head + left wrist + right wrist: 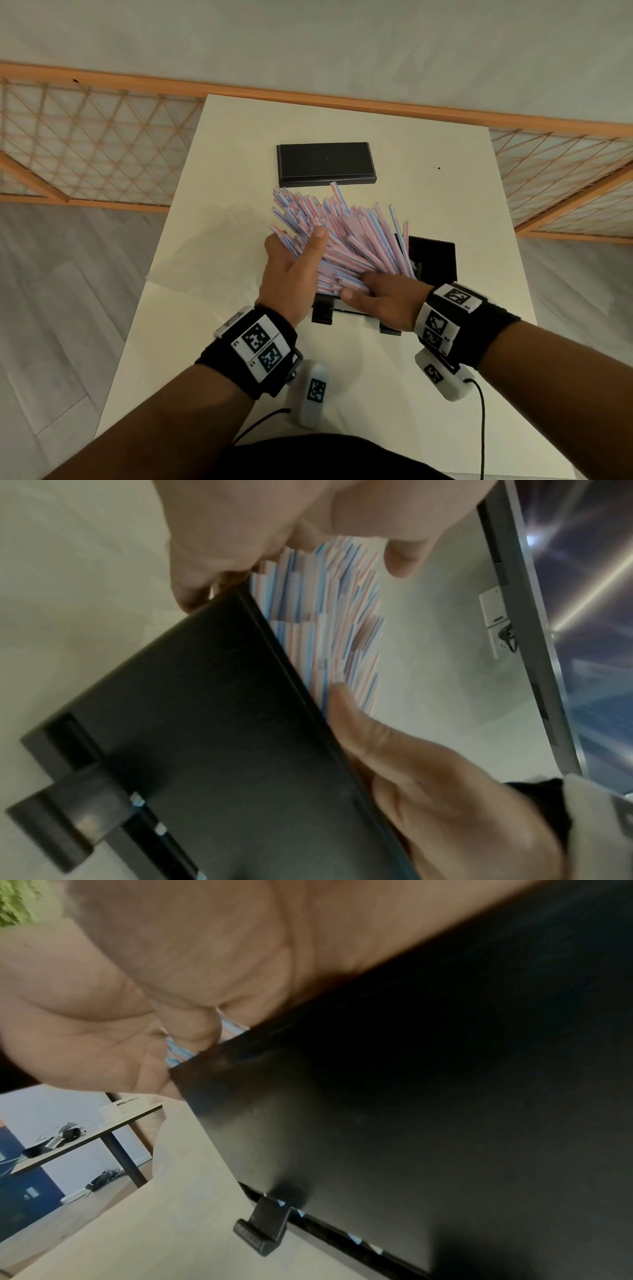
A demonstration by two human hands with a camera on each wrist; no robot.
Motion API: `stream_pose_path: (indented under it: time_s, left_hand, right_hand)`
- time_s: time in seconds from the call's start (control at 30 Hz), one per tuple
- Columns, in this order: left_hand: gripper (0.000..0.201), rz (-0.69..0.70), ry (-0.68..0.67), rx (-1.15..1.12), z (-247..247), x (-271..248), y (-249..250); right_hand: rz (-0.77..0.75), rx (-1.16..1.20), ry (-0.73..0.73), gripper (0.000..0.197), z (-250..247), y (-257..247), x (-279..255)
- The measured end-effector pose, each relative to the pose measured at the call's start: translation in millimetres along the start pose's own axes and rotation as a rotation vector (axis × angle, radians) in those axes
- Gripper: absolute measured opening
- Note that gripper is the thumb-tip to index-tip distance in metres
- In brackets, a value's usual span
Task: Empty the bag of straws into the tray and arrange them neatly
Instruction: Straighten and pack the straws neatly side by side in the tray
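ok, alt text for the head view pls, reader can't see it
Both hands, left hand and right hand, gather a fanned bundle of pink-and-blue striped straws over a black tray on a white table. A black lid lies flat beyond.

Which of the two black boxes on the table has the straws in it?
The near black box, between both hands, holds the striped straws, which stick up and fan out of it. The far black box lies flat with nothing on it.

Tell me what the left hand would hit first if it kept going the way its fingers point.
The left hand already touches the straws. Beyond them lies the black lid, though it probably sits lower than the hand's line.
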State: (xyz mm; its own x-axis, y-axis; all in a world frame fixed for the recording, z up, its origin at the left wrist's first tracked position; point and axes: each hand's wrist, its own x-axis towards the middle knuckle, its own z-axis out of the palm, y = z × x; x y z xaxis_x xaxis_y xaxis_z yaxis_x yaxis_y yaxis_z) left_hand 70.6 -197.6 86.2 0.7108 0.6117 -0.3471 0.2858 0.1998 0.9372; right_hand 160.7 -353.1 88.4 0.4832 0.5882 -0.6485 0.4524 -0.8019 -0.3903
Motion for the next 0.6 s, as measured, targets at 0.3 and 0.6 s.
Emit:
stream_pose_path:
  time_s: [0.3, 0.6]
  left_hand:
    - [0.082, 0.066, -0.136, 0.097, 0.2, -2.4, -4.6]
    - [0.074, -0.008, -0.162, 0.12, -2.3, -0.6, -5.1]
  right_hand:
    - [-0.032, 0.056, 0.027, 0.069, -3.2, -0.2, -1.9]
    - [-0.006, 0.011, -0.006, 0.098, 1.2, 0.4, 3.6]
